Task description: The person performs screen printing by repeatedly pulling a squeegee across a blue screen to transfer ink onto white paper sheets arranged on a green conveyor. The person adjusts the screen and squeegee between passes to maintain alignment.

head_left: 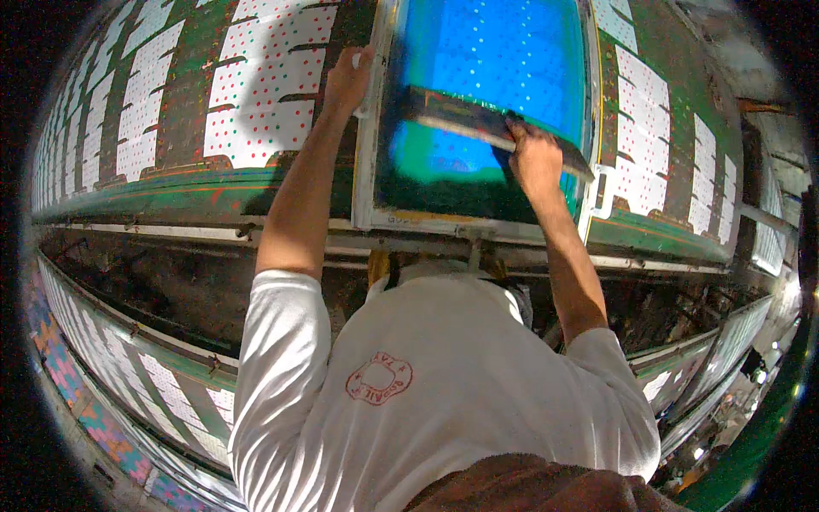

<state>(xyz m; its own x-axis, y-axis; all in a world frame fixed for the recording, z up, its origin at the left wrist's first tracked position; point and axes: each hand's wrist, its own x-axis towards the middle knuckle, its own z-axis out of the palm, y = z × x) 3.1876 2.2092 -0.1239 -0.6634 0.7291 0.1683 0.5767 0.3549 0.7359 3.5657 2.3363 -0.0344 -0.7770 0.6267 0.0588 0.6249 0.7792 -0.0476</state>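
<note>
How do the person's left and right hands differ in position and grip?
The left hand is beside the frame's left edge, its grip unclear; the right hand clasps a long squeegee over the blue screen. The left hand appears higher in view than the right hand. Both are bare.

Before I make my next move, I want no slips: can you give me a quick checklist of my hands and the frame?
1. Right hand gripping the squeegee: ok.
2. Left hand at the left side of the frame: ok.
3. Left hand's hold firm: cannot tell.
4. Squeegee square to the frame: not ok; it slants, right end nearer you.
5. Green ink inside the frame: ok.
6. Dotted sheets dry: cannot tell.
</note>
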